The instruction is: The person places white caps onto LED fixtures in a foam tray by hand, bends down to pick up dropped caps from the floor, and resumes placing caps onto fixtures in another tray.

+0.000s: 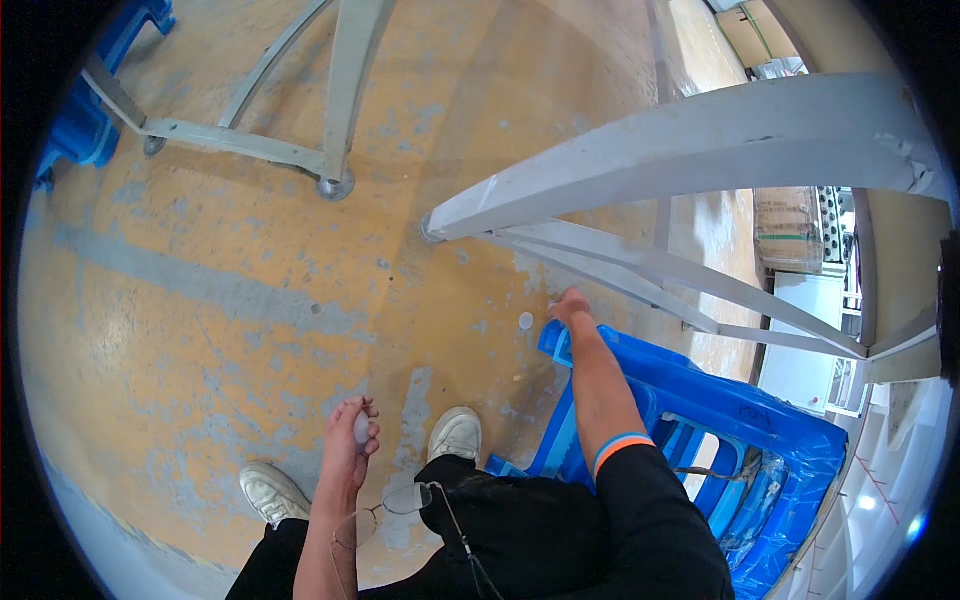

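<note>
My left hand (346, 445), raised above the floor by my shoes, has its fingers curled round a small whitish, translucent round piece (362, 428). To the right, my right arm stretches down past the blue plastic stool (700, 372). At the end of it my right hand (571, 306) is close to the floor, fingers drawn together; what lies at the fingertips is too small to make out. A similar white round disc (526, 321) rests on the floor just left of that hand, apart from it.
A white table leg (620, 155) slants across the upper right, its foot near my right hand. Another metal frame (345, 95) stands at the upper left beside blue stools (80, 125). Eyeglasses (405, 498) hang below my view, over my white shoes (455, 434) and the worn yellow floor.
</note>
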A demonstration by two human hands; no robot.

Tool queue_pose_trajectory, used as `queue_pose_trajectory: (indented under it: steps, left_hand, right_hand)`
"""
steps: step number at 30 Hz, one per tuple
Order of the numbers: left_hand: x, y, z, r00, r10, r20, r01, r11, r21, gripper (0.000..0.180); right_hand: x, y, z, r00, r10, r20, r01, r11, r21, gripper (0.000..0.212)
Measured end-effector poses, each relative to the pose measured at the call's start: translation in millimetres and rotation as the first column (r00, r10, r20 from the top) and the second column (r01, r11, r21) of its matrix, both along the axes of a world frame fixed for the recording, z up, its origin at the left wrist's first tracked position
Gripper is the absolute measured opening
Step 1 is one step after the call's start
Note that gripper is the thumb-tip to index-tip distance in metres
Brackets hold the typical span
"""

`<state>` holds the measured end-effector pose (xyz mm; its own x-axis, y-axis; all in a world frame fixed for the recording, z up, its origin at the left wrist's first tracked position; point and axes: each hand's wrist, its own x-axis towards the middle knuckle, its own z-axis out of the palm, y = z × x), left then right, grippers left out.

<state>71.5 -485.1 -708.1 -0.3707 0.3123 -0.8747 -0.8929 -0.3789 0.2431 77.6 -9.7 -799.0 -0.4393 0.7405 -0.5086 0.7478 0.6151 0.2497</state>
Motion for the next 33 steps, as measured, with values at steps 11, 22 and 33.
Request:
queue_pose_trajectory:
  steps: [11,22,33]
  left_hand:
    - [-15,37,-2,0.993,-0.115,-0.012,0.115,0.992,0.054,0.029]
    - [-13,32,-1,0.963,-0.251,-0.097,0.266,0.945,0.189,0.025]
    - [-11,16,13,0.984,-0.146,-0.102,0.157,0.981,0.114,0.021]
  right_hand:
    - [-15,-215,104,0.938,-0.031,-0.345,-0.307,0.390,-0.868,0.030]
    - [44,-99,5,0.721,0.237,-0.651,-0.238,0.967,0.089,0.025]
    - [27,-86,-10,0.884,0.048,-0.465,-0.084,0.995,-0.057,0.028]
